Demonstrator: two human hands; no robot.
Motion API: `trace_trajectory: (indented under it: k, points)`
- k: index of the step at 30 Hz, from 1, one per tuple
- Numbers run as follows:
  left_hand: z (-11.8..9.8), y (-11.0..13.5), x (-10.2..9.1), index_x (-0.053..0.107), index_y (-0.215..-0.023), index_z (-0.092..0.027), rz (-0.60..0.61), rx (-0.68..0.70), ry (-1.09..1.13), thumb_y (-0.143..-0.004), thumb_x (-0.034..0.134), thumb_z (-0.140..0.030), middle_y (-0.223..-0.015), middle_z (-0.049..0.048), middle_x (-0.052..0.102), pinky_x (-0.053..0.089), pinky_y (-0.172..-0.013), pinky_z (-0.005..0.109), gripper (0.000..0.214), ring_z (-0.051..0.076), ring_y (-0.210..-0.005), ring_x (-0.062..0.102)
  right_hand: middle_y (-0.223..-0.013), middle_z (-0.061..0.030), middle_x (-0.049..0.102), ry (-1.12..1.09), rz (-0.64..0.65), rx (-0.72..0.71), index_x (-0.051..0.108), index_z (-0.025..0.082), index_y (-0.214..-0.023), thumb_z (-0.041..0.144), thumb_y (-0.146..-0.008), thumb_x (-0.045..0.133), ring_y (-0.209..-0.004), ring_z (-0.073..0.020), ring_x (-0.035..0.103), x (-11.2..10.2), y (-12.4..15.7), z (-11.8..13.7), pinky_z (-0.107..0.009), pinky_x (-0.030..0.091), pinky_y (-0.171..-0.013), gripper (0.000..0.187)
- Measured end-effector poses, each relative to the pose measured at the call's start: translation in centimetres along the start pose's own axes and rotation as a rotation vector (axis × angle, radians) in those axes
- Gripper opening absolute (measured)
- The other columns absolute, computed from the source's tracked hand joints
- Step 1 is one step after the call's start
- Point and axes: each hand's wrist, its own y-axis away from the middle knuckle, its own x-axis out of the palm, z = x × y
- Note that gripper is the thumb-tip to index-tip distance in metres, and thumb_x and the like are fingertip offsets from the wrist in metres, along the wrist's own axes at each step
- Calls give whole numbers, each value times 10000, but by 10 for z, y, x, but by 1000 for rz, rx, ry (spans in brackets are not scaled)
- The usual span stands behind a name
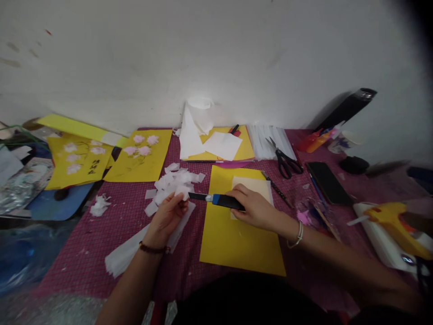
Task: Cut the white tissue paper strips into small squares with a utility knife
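My left hand [171, 211] pinches a small piece of white tissue paper [181, 192] between thumb and fingers. A black and blue utility knife [226, 201] is gripped in my right hand [249, 203], its dark blade [198, 196] pointing left, with the tip at the pinched piece. Just behind my left hand lies a loose pile of cut tissue pieces [172, 180]. Under my left wrist rests a stack of white tissue strips [126, 250], partly hidden by the arm. Beneath my right hand are a cream sheet [269, 192] and a yellow sheet [241, 243].
Yellow cards with pink paper flowers [145, 167] lie at the back left. Black scissors [286, 162], white sticks [270, 140] and a phone [328, 183] are on the right, with a yellow glue gun [395, 221] near the right edge. A wall [216, 58] borders the table's back.
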Motion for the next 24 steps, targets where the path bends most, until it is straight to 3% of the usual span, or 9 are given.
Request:
trace_trajectory:
  k: [24]
  points:
    - [3, 3, 7, 623, -762, -139, -3, -1, -87, -599, 844, -159, -640, -35, 630, 483, -492, 150, 275, 65, -537, 578, -1019, -92, 554, 21, 39, 27, 561, 162, -1184, 148, -795, 567, -884, -214, 563, 0, -2, 0, -337, 483, -776, 390]
